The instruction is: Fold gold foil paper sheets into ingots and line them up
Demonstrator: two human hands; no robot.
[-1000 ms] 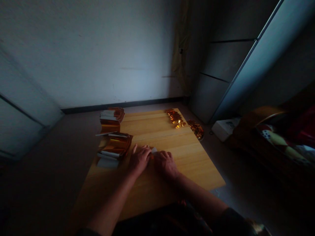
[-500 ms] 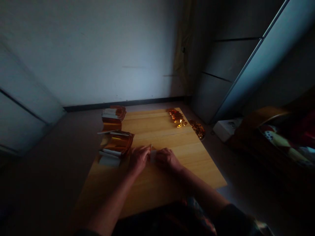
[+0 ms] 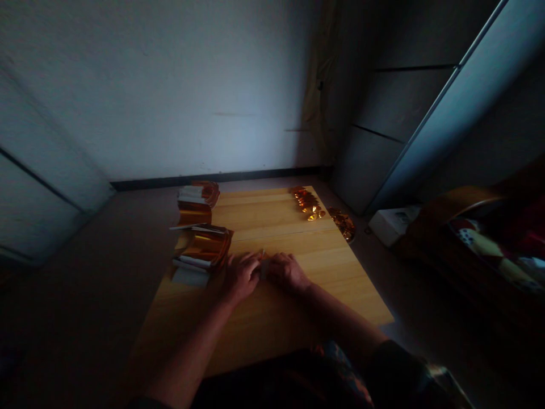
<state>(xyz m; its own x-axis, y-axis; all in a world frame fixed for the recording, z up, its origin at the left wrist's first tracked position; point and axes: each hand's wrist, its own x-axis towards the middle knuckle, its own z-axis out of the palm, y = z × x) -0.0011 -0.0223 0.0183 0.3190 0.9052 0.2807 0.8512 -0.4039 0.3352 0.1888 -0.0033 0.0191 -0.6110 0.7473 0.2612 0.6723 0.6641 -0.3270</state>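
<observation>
A small sheet is held low over the worktop, near its middle, between the two hands. Its left side is grasped by the left hand, its right side by the right hand. Both hands are set with fingers curled and backs up. Fingertips are mostly hidden, so exact finger placement cannot be told. A pale grey face is shown by the sheet in the gap, with a bit of orange at the far edge; the fold shape cannot be made out. Whether the worktop is touched by the sheet cannot be told.

To the left of the left hand, just beside it, a near stack of orange foil sheets with pale backs is seen, curled up at the sides. A far stack is placed behind it, by the far left corner. Foil pieces, shiny and folded, are lined up in a row near the far right corner, well apart from both hands. Past the right edge, lower down, more foil is seen in a heap. Further right, a white box is set on the floor, next to a wooden armrest. The background is filled by a pale wall and a cabinet, dimly lit.
</observation>
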